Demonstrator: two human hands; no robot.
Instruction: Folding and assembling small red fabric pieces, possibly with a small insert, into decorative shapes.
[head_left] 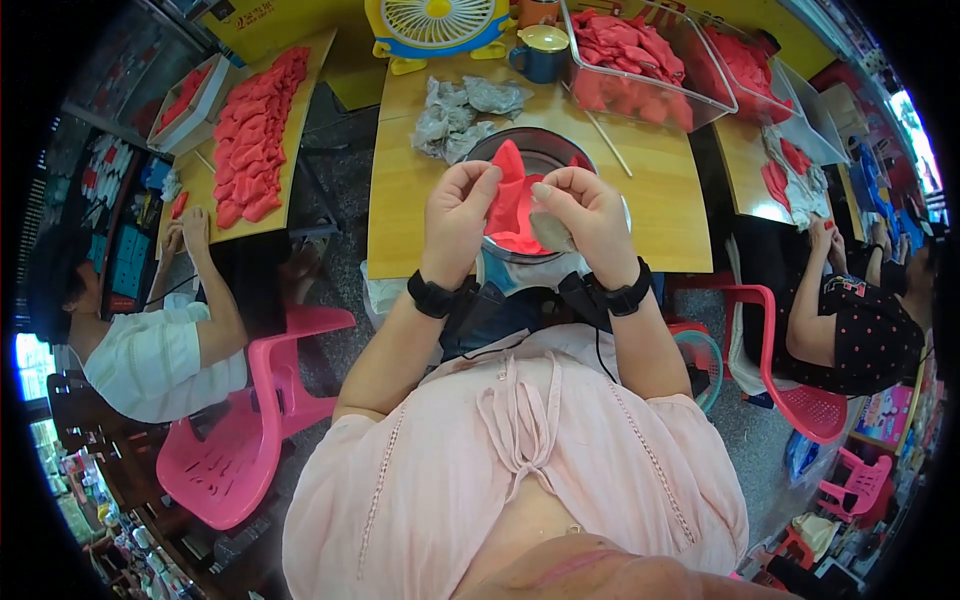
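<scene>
My left hand point(457, 222) and my right hand point(590, 218) are raised together over a round metal bowl point(545, 147) on the wooden table point(655, 200). Both pinch one red fabric piece point(509, 192), its pointed end sticking up between my thumbs. My right hand also presses a small grey-beige scrap point(551, 232) against the fabric. More red fabric lies in the bowl beneath. Each wrist wears a black band.
Crumpled grey wrapping point(462, 115), a thin stick point(608, 142), a blue cup point(541, 52), a yellow fan point(437, 22) and a clear bin of red pieces point(630, 62) sit behind the bowl. Seated people work at tables left point(150, 345) and right point(850, 320), on pink chairs.
</scene>
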